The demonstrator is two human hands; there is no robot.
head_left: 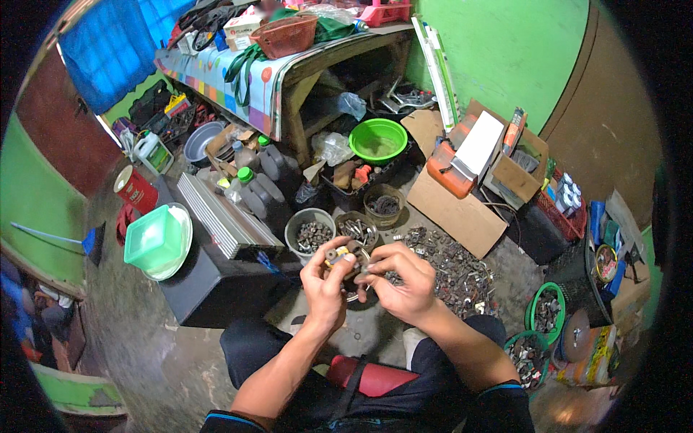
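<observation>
My left hand (326, 286) is closed around a small brownish metal part (334, 255) with a round end and a bit of yellow; its exact kind is unclear. Close beside it, my right hand (406, 280) pinches a small dark piece (362, 278) between thumb and fingers. Both hands are raised in front of my knees, above a round container partly hidden by them. Just beyond stand a pale bucket (290, 232) of small metal parts, a second tub (375, 237) of similar pieces and a brownish bucket (385, 221) with dark bits.
Loose metal hardware (455, 278) spreads over the floor at the right, near a flat cardboard sheet (455, 224). A black box (216, 292) stands left. Green baskets (533, 317) of parts sit at my right. A green basin (377, 140) lies by the cloth-covered table (263, 94).
</observation>
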